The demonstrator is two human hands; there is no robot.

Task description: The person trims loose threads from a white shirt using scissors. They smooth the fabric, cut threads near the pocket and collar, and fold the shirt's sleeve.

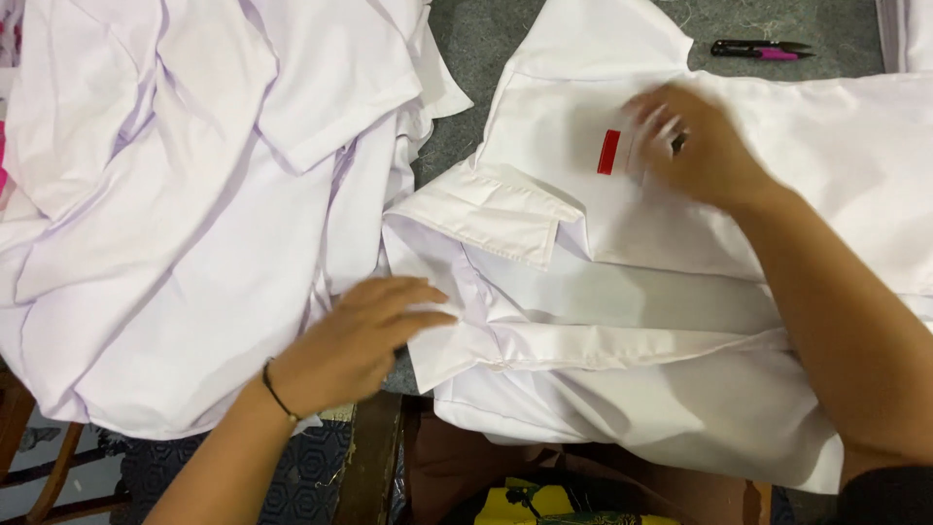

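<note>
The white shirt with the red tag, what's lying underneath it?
Grey table surface shows around the white shirt, and it appears to continue beneath. The left hand presses its edge; the right hand rests by the red tag. Anything else underneath is covered.

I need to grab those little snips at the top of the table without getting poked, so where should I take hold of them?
Take the snips by the pink handle part in the middle, coming down from above. They lie flat on the grey table, pointing sideways, with the dark tips toward the right. The right hand is nearest, resting on the white shirt just below them.
</note>
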